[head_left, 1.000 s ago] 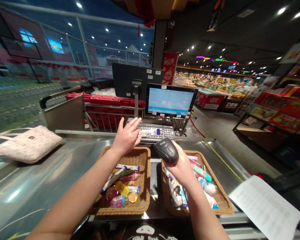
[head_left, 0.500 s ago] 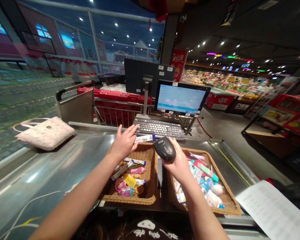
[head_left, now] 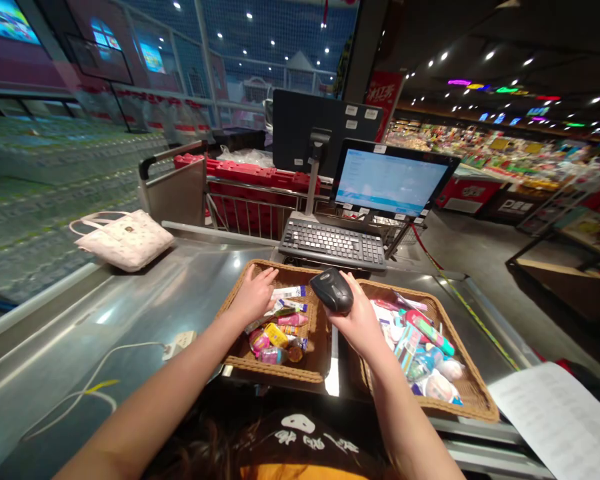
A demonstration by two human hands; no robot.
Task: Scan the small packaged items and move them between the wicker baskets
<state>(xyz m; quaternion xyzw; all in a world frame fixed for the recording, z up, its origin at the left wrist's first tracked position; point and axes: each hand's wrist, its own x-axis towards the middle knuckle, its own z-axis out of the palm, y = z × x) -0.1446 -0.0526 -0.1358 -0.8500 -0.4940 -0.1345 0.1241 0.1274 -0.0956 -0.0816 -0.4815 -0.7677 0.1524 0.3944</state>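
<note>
The left hand [head_left: 254, 297] reaches over the far left corner of the left wicker basket [head_left: 280, 371], fingers slightly spread beside a white stick packet [head_left: 289, 292]; whether they pinch its end, I cannot tell. The right hand [head_left: 355, 323] has its fingers wrapped round a black barcode scanner [head_left: 332, 291], above the narrow gap between that basket and the right wicker basket [head_left: 469, 360]. The keyboard [head_left: 335, 241] stands just beyond the left basket's far rim. Leftward, a broad stretch of steel bench [head_left: 195, 273] runs to the pale handbag [head_left: 133, 243] near its edge.
</note>
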